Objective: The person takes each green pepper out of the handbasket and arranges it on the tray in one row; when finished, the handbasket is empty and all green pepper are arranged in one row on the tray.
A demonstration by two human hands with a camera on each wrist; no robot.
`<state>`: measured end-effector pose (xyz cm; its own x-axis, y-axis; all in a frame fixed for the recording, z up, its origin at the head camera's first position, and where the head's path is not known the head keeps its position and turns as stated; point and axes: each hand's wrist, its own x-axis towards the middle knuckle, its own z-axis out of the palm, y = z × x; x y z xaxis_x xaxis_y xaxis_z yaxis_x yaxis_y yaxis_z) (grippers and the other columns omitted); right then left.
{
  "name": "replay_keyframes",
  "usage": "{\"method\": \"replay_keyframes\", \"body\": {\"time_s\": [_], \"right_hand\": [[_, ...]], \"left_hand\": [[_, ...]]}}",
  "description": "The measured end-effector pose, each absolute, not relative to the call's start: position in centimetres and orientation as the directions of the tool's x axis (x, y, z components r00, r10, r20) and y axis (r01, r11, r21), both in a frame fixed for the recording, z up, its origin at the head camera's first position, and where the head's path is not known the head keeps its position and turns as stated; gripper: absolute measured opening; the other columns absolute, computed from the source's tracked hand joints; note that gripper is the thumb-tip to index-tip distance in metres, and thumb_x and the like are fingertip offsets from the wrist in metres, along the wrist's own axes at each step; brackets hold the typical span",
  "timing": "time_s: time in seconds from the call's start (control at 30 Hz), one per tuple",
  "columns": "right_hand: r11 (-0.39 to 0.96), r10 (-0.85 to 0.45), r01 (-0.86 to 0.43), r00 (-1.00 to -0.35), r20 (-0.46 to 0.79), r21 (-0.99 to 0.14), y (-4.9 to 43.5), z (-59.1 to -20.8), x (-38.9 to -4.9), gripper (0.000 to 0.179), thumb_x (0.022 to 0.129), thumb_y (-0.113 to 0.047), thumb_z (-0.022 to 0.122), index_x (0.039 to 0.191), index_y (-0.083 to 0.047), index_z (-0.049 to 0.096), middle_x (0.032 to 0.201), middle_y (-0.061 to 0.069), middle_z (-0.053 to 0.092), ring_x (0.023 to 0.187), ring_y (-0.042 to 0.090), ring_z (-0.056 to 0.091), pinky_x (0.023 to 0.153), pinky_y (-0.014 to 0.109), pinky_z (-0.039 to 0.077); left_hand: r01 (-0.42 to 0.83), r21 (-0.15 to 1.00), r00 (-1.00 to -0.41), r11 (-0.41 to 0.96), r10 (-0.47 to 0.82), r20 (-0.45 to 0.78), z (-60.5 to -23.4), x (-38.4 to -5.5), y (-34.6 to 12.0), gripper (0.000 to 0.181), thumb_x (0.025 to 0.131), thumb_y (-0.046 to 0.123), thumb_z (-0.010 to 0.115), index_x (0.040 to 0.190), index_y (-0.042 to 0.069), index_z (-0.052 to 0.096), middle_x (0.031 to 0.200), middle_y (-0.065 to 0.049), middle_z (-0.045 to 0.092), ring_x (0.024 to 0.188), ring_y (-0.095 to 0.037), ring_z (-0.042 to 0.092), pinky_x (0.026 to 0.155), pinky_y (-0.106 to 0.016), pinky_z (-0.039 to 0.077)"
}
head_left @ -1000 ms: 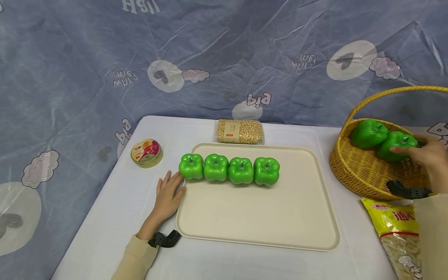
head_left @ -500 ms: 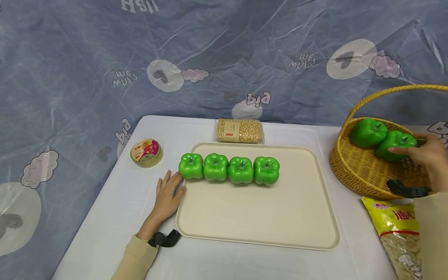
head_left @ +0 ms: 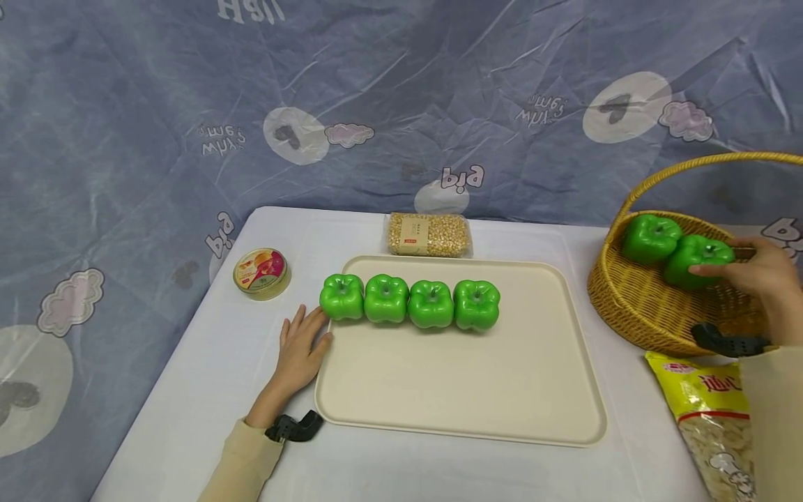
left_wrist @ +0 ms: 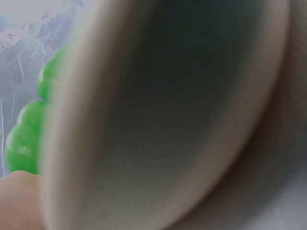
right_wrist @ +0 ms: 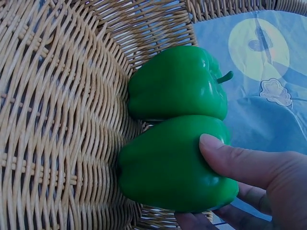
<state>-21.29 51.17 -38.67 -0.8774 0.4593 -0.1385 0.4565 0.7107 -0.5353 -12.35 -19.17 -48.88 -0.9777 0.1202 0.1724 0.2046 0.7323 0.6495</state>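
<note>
In the wicker basket (head_left: 636,310) at the right, two green bell peppers sit side by side. My right hand (head_left: 767,270) grips the nearer bell pepper (right_wrist: 168,165), thumb on its near face and fingers curled beneath. Against it lies the other bell pepper (right_wrist: 172,88), its stem showing. My left hand (head_left: 302,354) rests with fingers spread at the left edge of the cream tray (head_left: 458,383), fingertips close to the leftmost bell pepper (head_left: 341,298) of a row of several along the tray's back. A blurred pale sleeve opening (left_wrist: 72,143) covers most of the left wrist view.
A round tin (head_left: 262,273) stands left of the tray. Behind the tray lies a packet of yellow kernels (head_left: 442,235). A yellow pasta bag (head_left: 705,418) lies in front of the basket, partly under the right sleeve. The basket's handle (head_left: 696,165) arches over its back.
My right hand has shifted slightly left inside the basket with the gripped bell pepper, and the neighbouring bell pepper has moved left as well. My left hand has stayed in place.
</note>
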Motion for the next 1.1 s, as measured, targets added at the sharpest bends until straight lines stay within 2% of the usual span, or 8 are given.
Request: {"method": "replay_keyframes", "body": {"time_s": [0.17, 0.33, 0.53, 0.73, 0.77, 0.87, 0.97, 1.1], "right_hand": [[0.727, 0.456, 0.437, -0.884, -0.103, -0.53, 49.4, -37.4, -20.3, 0.095, 0.09, -0.042, 0.063, 0.151, 0.01, 0.012, 0.141, 0.044, 0.025, 0.097, 0.054, 0.044, 0.076, 0.061, 0.044], [0.723, 0.46, 0.445, -0.881, -0.113, -0.528, 51.3, -38.6, -21.1, 0.096, 0.09, -0.042, 0.063, 0.152, 0.008, 0.01, 0.146, 0.045, 0.02, 0.105, 0.06, 0.041, 0.077, 0.064, 0.044], [0.728, 0.477, 0.436, -0.877, -0.066, -0.529, 57.3, -42.9, -22.8, 0.106, 0.084, -0.057, 0.063, 0.155, 0.0, 0.009, 0.146, 0.042, 0.024, 0.102, 0.053, 0.044, 0.053, 0.036, 0.042], [0.725, 0.486, 0.394, -0.874, 0.014, -0.565, 58.2, -43.4, -22.0, 0.096, 0.087, -0.042, 0.067, 0.157, -0.006, 0.011, 0.153, 0.036, 0.022, 0.084, 0.03, 0.05, 0.046, 0.02, 0.04], [0.733, 0.489, 0.377, -0.87, 0.054, -0.567, 58.3, -43.6, -21.7, 0.094, 0.087, -0.045, 0.066, 0.158, -0.012, 0.013, 0.155, 0.032, 0.023, 0.087, 0.019, 0.05, 0.051, 0.018, 0.041], [0.711, 0.54, 0.378, -0.834, 0.115, -0.593, 56.1, -42.2, -20.3, 0.087, 0.087, -0.038, 0.068, 0.157, -0.018, 0.02, 0.156, 0.025, 0.028, 0.103, 0.017, 0.054, 0.079, 0.03, 0.054], [0.717, 0.542, 0.31, -0.811, 0.219, -0.624, 54.1, -41.0, -18.7, 0.078, 0.087, -0.037, 0.07, 0.153, -0.03, 0.029, 0.146, 0.002, 0.047, 0.1, -0.011, 0.046, 0.096, 0.024, 0.048], [0.727, 0.512, 0.256, -0.821, 0.254, -0.637, 49.8, -38.1, -16.0, 0.072, 0.09, -0.028, 0.068, 0.152, -0.028, 0.032, 0.137, -0.009, 0.05, 0.09, -0.021, 0.028, 0.095, 0.016, 0.044]], "left_hand": [[0.2, 0.645, -0.979, 0.738, 0.12, 0.166, -48.9, -12.3, -19.2, 0.045, 0.096, 0.014, 0.054, 0.14, 0.005, 0.052, 0.151, -0.019, 0.043, 0.147, -0.046, 0.016, 0.114, -0.067, -0.001], [0.201, 0.644, -0.979, 0.739, 0.122, 0.166, -49.0, -12.4, -19.2, 0.045, 0.096, 0.015, 0.054, 0.14, 0.005, 0.051, 0.151, -0.019, 0.043, 0.147, -0.046, 0.016, 0.114, -0.067, -0.002], [0.204, 0.646, -0.978, 0.735, 0.124, 0.169, -48.9, -12.4, -19.2, 0.045, 0.096, 0.014, 0.054, 0.14, 0.006, 0.052, 0.151, -0.019, 0.043, 0.147, -0.046, 0.016, 0.114, -0.068, -0.002], [0.208, 0.643, -0.977, 0.737, 0.126, 0.171, -48.9, -12.4, -19.3, 0.045, 0.096, 0.014, 0.054, 0.14, 0.006, 0.052, 0.151, -0.018, 0.043, 0.147, -0.046, 0.015, 0.114, -0.068, -0.002], [0.21, 0.641, -0.977, 0.738, 0.127, 0.173, -48.9, -12.5, -19.3, 0.045, 0.095, 0.014, 0.054, 0.14, 0.006, 0.052, 0.151, -0.018, 0.043, 0.147, -0.046, 0.015, 0.113, -0.068, -0.002], [0.214, 0.639, -0.976, 0.738, 0.129, 0.178, -48.9, -12.5, -19.3, 0.045, 0.095, 0.014, 0.054, 0.139, 0.006, 0.052, 0.15, -0.018, 0.044, 0.147, -0.047, 0.016, 0.113, -0.068, -0.001], [0.214, 0.639, -0.975, 0.739, 0.128, 0.179, -48.9, -12.5, -19.2, 0.045, 0.095, 0.013, 0.054, 0.139, 0.006, 0.053, 0.15, -0.018, 0.044, 0.147, -0.047, 0.017, 0.113, -0.069, -0.001], [0.206, 0.644, -0.978, 0.737, 0.125, 0.169, -48.8, -12.3, -19.2, 0.045, 0.095, 0.013, 0.054, 0.139, 0.006, 0.052, 0.15, -0.019, 0.044, 0.147, -0.047, 0.016, 0.113, -0.068, -0.001]]}}
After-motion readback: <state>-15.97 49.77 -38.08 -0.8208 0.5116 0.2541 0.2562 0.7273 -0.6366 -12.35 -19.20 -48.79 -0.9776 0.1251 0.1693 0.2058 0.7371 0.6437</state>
